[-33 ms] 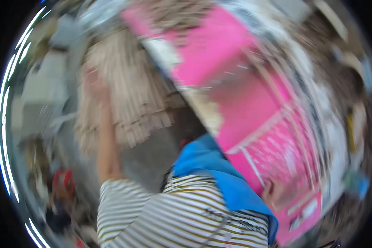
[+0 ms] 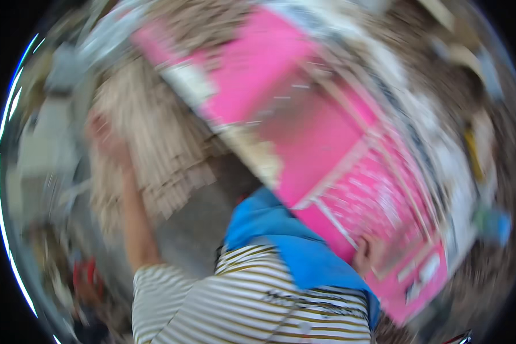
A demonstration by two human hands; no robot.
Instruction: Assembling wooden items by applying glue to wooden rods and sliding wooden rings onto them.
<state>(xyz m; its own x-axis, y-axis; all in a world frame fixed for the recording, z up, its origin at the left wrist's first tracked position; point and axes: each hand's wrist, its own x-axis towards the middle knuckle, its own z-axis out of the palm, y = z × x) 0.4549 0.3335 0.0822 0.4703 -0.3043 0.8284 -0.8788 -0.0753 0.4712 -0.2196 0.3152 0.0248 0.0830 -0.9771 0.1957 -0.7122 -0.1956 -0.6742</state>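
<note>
Right hand (image 2: 366,253) gripping pink board (image 2: 304,114) edge, left hand (image 2: 104,137) on wooden slats (image 2: 155,143), grip unclear.

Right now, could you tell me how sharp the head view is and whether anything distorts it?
Head view: heavy motion blur all over; the pink board and the wood strips are smeared, and both the left hand and the right hand are soft; fisheye bends edges toward the black rim; print unreadable.
</note>
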